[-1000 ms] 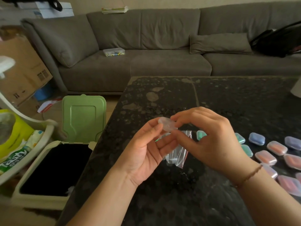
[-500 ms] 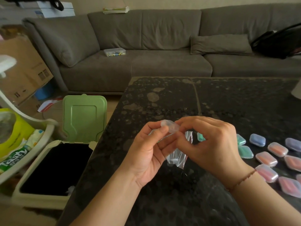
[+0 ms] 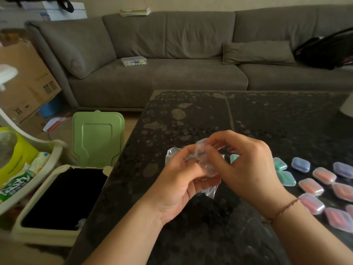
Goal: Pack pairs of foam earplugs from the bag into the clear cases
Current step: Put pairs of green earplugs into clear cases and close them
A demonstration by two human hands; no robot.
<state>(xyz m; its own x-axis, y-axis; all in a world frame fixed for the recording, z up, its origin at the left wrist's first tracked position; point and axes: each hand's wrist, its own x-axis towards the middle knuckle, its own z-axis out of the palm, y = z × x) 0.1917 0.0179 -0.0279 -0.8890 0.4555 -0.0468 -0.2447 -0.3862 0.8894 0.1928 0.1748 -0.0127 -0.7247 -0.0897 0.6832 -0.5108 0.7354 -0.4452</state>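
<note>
At frame centre, above dark speckled table [image 3: 191, 115]: left hand [image 3: 177, 186] and right hand [image 3: 248, 169], fingers curled, jointly pinching clear case [image 3: 202, 159]; crumpled clear bag [image 3: 172, 153] behind left fingers. Right edge: filled cases [image 3: 313, 185] in rows. Lower left: green-lidded bin [image 3: 97, 138]. Upper frame: grey sofa [image 3: 172, 54].
</note>
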